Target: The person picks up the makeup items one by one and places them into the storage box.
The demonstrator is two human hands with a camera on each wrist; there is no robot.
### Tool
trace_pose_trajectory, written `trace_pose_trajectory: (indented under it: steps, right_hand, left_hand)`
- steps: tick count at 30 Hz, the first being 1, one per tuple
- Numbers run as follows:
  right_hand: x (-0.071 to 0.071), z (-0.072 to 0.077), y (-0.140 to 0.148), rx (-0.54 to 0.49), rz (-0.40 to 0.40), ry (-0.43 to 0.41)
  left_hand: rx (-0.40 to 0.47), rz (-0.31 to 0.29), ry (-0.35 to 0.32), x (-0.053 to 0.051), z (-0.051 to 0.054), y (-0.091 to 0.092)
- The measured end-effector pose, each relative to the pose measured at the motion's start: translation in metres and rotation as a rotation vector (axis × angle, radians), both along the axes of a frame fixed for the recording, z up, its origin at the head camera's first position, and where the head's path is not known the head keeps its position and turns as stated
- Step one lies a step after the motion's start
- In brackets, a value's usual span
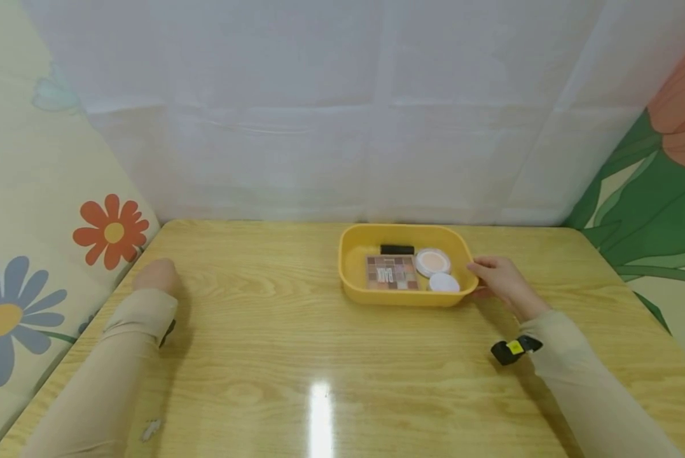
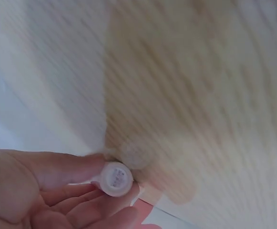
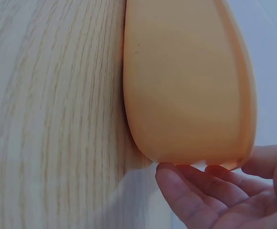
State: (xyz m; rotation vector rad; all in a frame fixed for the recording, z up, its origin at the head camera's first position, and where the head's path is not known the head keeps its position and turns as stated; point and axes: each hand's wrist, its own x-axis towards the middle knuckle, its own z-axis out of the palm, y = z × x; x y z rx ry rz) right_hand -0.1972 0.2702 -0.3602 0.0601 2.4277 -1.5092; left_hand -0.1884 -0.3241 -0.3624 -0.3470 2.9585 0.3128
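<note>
A yellow plastic basin (image 1: 399, 298) stands on the wooden table, right of the middle. In it lie an eyeshadow palette (image 1: 392, 273), a black tube (image 1: 397, 249), a round powder compact (image 1: 432, 261) and a white round lid or jar (image 1: 444, 282). My right hand (image 1: 504, 281) grips the basin's right end, thumb at the rim and fingers under the outer wall, as the right wrist view also shows. At the table's left edge my left hand (image 1: 156, 277) pinches a small round-ended cosmetic tube (image 2: 116, 179) between thumb and fingers; the head view hides this tube.
The wooden table (image 1: 250, 331) reaches back to a white cloth (image 1: 273, 127). Flower-printed panels flank it left and right. A small pale scrap or worn spot (image 1: 151, 429) shows near the front left. The basin stands close to the back edge.
</note>
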Motion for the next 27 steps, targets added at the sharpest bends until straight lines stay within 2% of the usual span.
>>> trace_pose_trajectory:
  steps: [7, 11, 23, 27]
  right_hand:
    - [0.000, -0.001, 0.000, -0.002, 0.000, 0.005]
    - [0.001, 0.000, 0.000, -0.002, 0.005, 0.014]
    - [0.002, 0.002, 0.000, 0.013, -0.001, 0.011]
    - [0.002, 0.003, -0.001, 0.015, -0.004, 0.001]
  left_hand:
    - [-0.023, 0.035, 0.026, -0.002, -0.001, 0.004]
    - [-0.035, 0.030, 0.048, 0.000, -0.001, 0.006]
    - [0.128, 0.016, 0.169, 0.016, -0.005, 0.013]
    - [0.166, -0.022, 0.182, 0.022, -0.003, 0.016]
